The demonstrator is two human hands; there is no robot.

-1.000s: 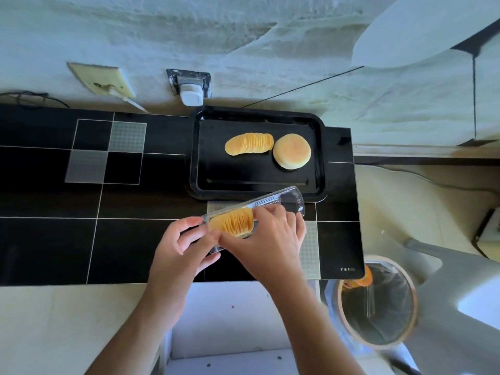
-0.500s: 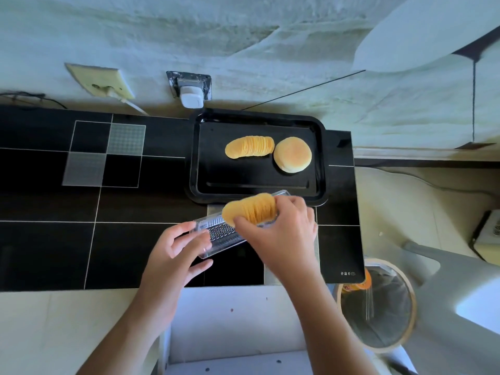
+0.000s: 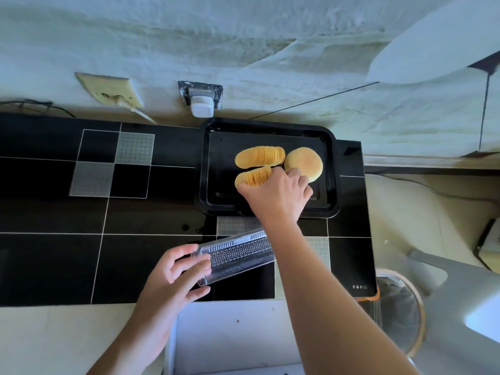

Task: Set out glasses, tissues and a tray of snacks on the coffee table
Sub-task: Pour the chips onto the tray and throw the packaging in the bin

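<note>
Black tiled coffee table [image 3: 54, 261] up against a rough wall — I see the black tray [image 3: 216, 169] at the back with a chip stack [image 3: 261, 157] and a round bun [image 3: 304, 163] on it. Right hand [image 3: 276, 193] grasps a second chip stack [image 3: 253, 177] just beside the first, left hand [image 3: 173, 277] holds the clear plastic sleeve [image 3: 238, 253] over the table.
</note>
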